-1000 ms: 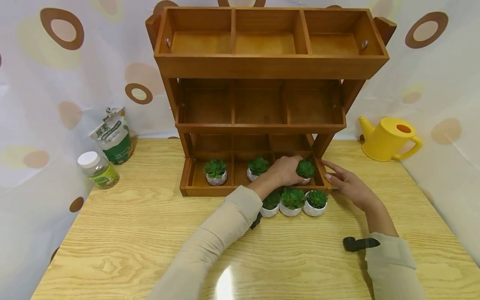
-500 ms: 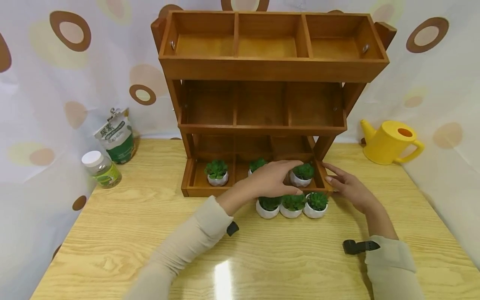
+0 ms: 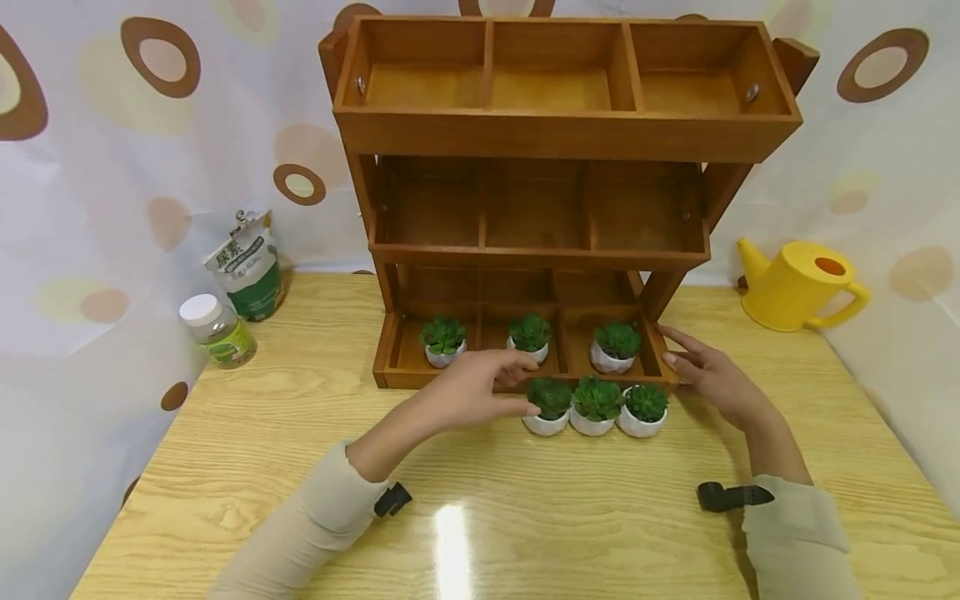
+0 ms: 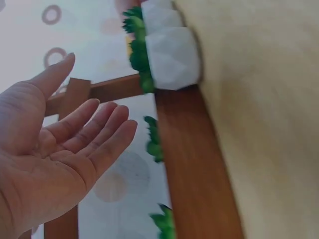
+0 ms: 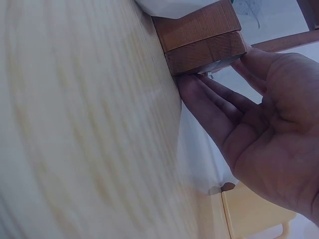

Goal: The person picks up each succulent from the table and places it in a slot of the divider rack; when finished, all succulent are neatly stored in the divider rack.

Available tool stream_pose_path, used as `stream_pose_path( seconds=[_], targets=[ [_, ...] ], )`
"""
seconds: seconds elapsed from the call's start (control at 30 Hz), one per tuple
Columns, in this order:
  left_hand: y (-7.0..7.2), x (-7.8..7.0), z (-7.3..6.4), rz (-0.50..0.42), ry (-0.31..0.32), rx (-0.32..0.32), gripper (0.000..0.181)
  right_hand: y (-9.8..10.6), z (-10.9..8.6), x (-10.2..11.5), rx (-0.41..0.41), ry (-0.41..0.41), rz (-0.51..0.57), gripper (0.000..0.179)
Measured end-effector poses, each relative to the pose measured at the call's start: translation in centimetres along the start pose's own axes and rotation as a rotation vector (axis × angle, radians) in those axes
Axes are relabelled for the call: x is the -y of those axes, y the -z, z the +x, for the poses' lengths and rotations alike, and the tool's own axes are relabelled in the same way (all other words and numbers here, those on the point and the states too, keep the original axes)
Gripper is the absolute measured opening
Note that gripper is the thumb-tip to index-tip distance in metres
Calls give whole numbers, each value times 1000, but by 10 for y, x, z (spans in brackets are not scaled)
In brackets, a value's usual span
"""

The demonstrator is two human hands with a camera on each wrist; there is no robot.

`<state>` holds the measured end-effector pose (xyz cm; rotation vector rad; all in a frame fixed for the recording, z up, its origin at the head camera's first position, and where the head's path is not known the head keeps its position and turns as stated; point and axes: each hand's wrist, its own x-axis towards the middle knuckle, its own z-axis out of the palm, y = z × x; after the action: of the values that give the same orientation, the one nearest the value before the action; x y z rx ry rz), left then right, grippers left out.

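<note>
Though the head view hides palms (image 4: 37, 184), wrist views show loose fingers (image 4: 117, 142): left hand (image 3: 474, 387) empty, right hand (image 3: 712, 379) touching the shelf (image 3: 566, 138).

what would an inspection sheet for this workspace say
Surface: pale wood-grain table, with a glare streak
Job's things: three green succulents in white faceted pots, one per bottom compartment of the brown wooden three-tier shelf; three matching plants in front
Clutter: clear white-lidded jar, green-and-white pouch, yellow watering can
Hands: left hand holds nothing, near the front plants; right hand touches the shelf's end
Cables: nothing seen
Surroundings: brown-ringed white backdrop
</note>
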<state>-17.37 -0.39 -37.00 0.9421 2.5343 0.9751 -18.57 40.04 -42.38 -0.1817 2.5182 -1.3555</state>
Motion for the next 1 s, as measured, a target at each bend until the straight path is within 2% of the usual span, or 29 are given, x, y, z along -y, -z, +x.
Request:
stream_pose_path(
  seconds=[0.17,0.33,0.53,0.67,0.83,1.0],
  targets=[
    [-4,16,-18,-39,45,-1,55,0,0,-2,-4,7,-17,62],
    [-5,21,-25,-73,51,0,58,0,1,-4,1,0,-13,62],
    [-10,25,-25,-112,45,-6,58,-1,2,-4,8,-15,0,63],
    [-16,27,-25,-128,67,2,58,-1,2,-2,7,-16,-1,64],
    [-23,29,-20,-91,93,20,63,-1,2,-1,12,-17,11,65],
    [-28,30,-13,-61,89,35,67,-1,2,-1,14,-16,13,65]
  ],
)
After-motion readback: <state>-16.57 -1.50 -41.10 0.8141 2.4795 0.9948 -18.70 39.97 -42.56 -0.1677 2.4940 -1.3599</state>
